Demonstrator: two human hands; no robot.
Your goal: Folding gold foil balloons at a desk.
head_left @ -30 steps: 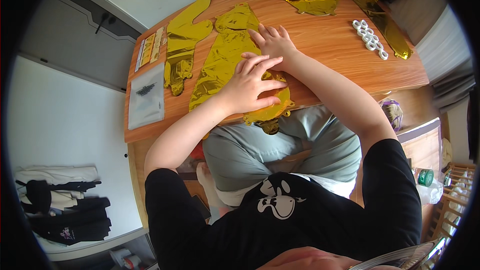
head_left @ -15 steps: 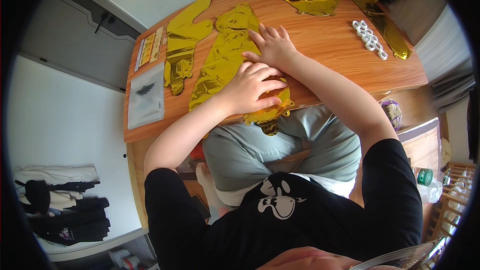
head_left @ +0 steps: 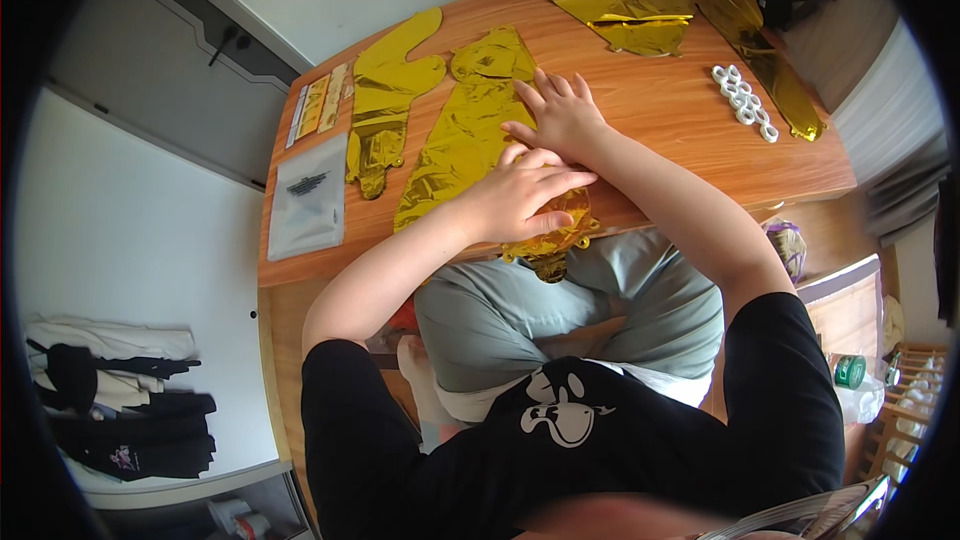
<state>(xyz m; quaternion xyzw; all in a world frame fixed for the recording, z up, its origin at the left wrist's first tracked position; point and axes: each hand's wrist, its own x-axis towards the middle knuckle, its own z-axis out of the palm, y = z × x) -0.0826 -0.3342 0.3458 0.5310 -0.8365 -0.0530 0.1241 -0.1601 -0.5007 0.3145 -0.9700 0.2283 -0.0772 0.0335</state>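
A flat gold foil balloon [head_left: 455,145] lies lengthwise on the wooden table, its narrow tabbed end hanging past the near edge over my lap. My left hand [head_left: 530,195] rests on its near part, fingers apart and palm down. Just beyond it, my right hand [head_left: 562,120] lies at the balloon's right edge, its fingers spread. The left fingers come close beneath the right wrist. What lies under both palms is hidden.
Another gold foil balloon [head_left: 385,90] lies to the left, beside a clear plastic bag [head_left: 308,202] and several paper strips [head_left: 318,105]. More gold foil [head_left: 635,5] is at the back. White ribbon rolls [head_left: 743,100] and a long foil piece [head_left: 765,70] sit at the right.
The view has shifted, so the table appears lower and farther right. My left hand has turned slightly on the foil. The right hand stays at the balloon's edge.
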